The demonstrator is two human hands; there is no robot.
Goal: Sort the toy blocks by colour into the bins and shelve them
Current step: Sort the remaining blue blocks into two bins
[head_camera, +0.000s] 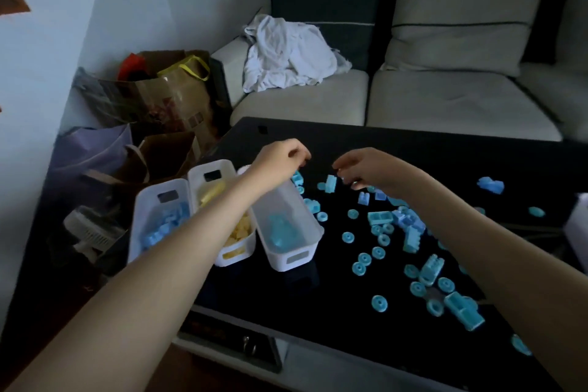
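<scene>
Three white bins stand side by side at the left of the black table [397,143]. The left bin [146,200] holds blue blocks, the middle bin [222,259] yellow blocks, the right bin [294,261] turquoise blocks. Several turquoise blocks and wheels [378,253] lie scattered over the table's right half. My left hand [281,156] hovers over the far end of the right bin with fingers curled; a small blue block [297,177] sits just under it. My right hand [362,169] hangs over the blocks, fingertips curled downward. Whether either hand holds a piece is hidden.
A light sofa [445,99] with a crumpled white cloth [286,54] runs behind the table. Paper and plastic bags [159,95] crowd the floor to the left, beside a small white fan [89,232]. A pale object [579,226] sits at the table's right edge.
</scene>
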